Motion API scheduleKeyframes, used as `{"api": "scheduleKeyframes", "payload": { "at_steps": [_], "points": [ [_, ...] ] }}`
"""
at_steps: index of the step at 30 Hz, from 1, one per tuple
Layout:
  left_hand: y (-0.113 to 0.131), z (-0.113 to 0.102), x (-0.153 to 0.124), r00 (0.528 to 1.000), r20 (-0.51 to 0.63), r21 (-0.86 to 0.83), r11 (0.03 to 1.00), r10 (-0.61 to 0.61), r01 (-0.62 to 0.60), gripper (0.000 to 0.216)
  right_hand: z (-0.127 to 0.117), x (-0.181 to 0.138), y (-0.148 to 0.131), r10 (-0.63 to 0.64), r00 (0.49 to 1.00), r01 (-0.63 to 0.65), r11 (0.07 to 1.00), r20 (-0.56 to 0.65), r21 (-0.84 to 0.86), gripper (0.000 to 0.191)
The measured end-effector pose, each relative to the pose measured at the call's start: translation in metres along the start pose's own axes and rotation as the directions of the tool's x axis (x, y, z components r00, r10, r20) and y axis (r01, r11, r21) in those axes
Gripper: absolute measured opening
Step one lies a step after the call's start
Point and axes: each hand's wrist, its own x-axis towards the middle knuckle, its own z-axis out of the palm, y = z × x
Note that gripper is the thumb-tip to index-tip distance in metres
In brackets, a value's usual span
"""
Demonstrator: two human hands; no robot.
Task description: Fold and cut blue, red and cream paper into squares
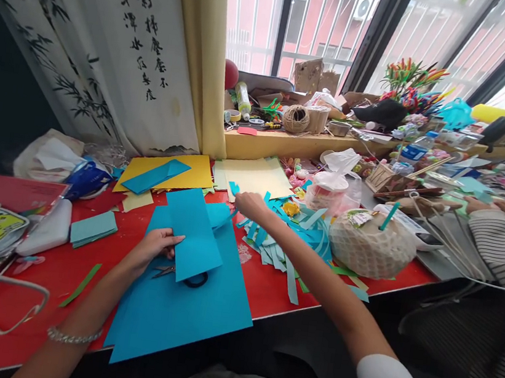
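Observation:
My left hand (154,249) pinches the left edge of a blue paper rectangle (195,234), thumb on top. Below it lie larger blue sheets (187,329). A pair of scissors (165,271) sits between them, partly covered, its dark handle showing at the paper's lower edge. Farther out, my right hand (249,205) is closed on a narrow blue paper strip (234,188), whose ends stick out by the fist. Just right of that hand is a heap of cut blue strips (270,250), partly hidden by my right forearm.
A coconut in white netting (373,245) with a straw stands right of the heap, near a tissue tub (328,189). Yellow sheets (199,169) lie at the back, pale blue slips (93,229) at left. A co-worker's hands (487,207) are at far right.

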Motion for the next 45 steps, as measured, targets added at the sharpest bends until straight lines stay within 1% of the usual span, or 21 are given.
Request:
{"api": "scheduleKeyframes", "payload": {
  "at_steps": [3, 5, 8, 13, 18, 21, 22, 23, 24, 25, 26, 28, 29, 31, 33, 35, 36, 38, 40, 42, 45],
  "points": [
    [0.001, -0.003, -0.001, 1.000, 0.008, 0.010, 1.000, -0.006, 0.006, 0.035, -0.031, -0.012, 0.040, 0.095, 0.995, -0.096, 0.995, -0.025, -0.027, 0.026],
    [0.003, -0.005, -0.002, 1.000, 0.013, 0.017, 1.000, -0.009, 0.009, 0.036, -0.047, -0.025, 0.066, 0.176, 0.984, -0.177, 0.983, -0.026, -0.041, 0.031],
    [0.004, -0.008, -0.003, 1.000, 0.008, 0.021, 1.000, -0.015, 0.015, 0.037, -0.052, -0.042, 0.090, 0.277, 0.961, -0.277, 0.960, 0.003, -0.053, 0.029],
    [0.004, -0.010, -0.003, 0.999, -0.032, 0.003, 1.000, 0.012, -0.012, 0.036, -0.036, -0.054, 0.092, 0.330, 0.943, -0.325, 0.941, 0.051, -0.092, 0.030],
    [0.011, -0.005, -0.009, 0.980, -0.083, 0.012, 0.983, 0.182, -0.182, 0.033, -0.041, -0.063, 0.066, 0.323, 0.934, -0.333, 0.942, -0.155, -0.039, 0.038],
    [0.021, 0.004, -0.012, 0.963, -0.074, 0.004, 0.966, 0.258, -0.258, 0.030, -0.039, -0.070, 0.030, 0.199, 0.960, -0.182, 0.978, -0.199, 0.102, 0.041],
    [0.024, 0.008, -0.012, 0.961, -0.059, 0.001, 0.963, 0.271, -0.271, 0.029, -0.035, -0.071, 0.016, 0.060, 0.985, -0.001, 0.939, -0.161, 0.344, 0.041],
    [0.028, 0.012, -0.013, 0.960, -0.035, 0.000, 0.961, 0.278, -0.278, 0.028, -0.029, -0.071, 0.002, -0.093, 0.987, 0.150, 0.810, -0.129, 0.567, 0.042],
    [0.031, 0.016, -0.015, 0.960, -0.013, 0.003, 0.960, 0.280, -0.280, 0.029, -0.024, -0.071, -0.009, -0.204, 0.970, 0.237, 0.655, -0.134, 0.717, 0.041],
    [0.033, 0.020, -0.017, 0.961, -0.004, 0.018, 0.961, 0.277, -0.277, 0.032, -0.018, -0.069, -0.019, -0.212, 0.962, 0.265, 0.557, -0.174, 0.787, 0.036],
    [0.033, 0.024, -0.019, 0.961, -0.010, 0.054, 0.960, 0.275, -0.274, 0.037, -0.014, -0.068, -0.025, -0.195, 0.959, 0.276, 0.505, -0.204, 0.818, 0.032],
    [0.028, 0.029, -0.027, 0.951, -0.048, 0.216, 0.933, 0.304, -0.288, 0.050, -0.010, -0.063, -0.027, -0.114, 0.959, 0.281, 0.497, -0.258, 0.821, 0.028],
    [0.023, 0.031, -0.033, 0.937, -0.065, 0.338, 0.891, 0.343, -0.303, 0.056, -0.010, -0.062, -0.023, -0.064, 0.955, 0.281, 0.515, -0.291, 0.809, 0.028],
    [0.007, 0.033, -0.044, 0.894, -0.019, 0.592, 0.725, 0.448, -0.351, 0.069, -0.016, -0.060, -0.008, 0.050, 0.926, 0.286, 0.553, -0.374, 0.783, 0.026],
    [-0.009, 0.034, -0.053, 0.864, 0.071, 0.746, 0.548, 0.498, -0.377, 0.074, -0.025, -0.061, 0.009, 0.187, 0.859, 0.286, 0.599, -0.478, 0.748, 0.024],
    [-0.023, 0.034, -0.058, 0.834, 0.156, 0.825, 0.395, 0.529, -0.405, 0.069, -0.033, -0.062, 0.025, 0.306, 0.738, 0.284, 0.667, -0.601, 0.689, 0.021],
    [-0.027, 0.035, -0.059, 0.813, 0.187, 0.849, 0.326, 0.551, -0.416, 0.063, -0.036, -0.063, 0.031, 0.355, 0.678, 0.305, 0.660, -0.643, 0.687, 0.020],
    [-0.032, 0.037, -0.060, 0.764, 0.236, 0.879, 0.204, 0.600, -0.431, 0.055, -0.041, -0.063, 0.039, 0.463, 0.595, 0.395, 0.544, -0.657, 0.740, 0.022],
    [-0.033, 0.038, -0.058, 0.728, 0.271, 0.892, 0.120, 0.630, -0.435, 0.052, -0.042, -0.062, 0.043, 0.533, 0.624, 0.478, 0.317, -0.571, 0.819, 0.023],
    [-0.033, 0.039, -0.057, 0.717, 0.288, 0.898, 0.081, 0.635, -0.433, 0.054, -0.039, -0.061, 0.044, 0.503, 0.737, 0.456, 0.123, -0.452, 0.881, 0.025],
    [-0.034, 0.036, -0.056, 0.731, 0.267, 0.903, 0.103, 0.628, -0.418, 0.051, -0.028, -0.061, 0.040, 0.324, 0.913, 0.267, -0.019, -0.247, 0.963, 0.027]
  ]
}}
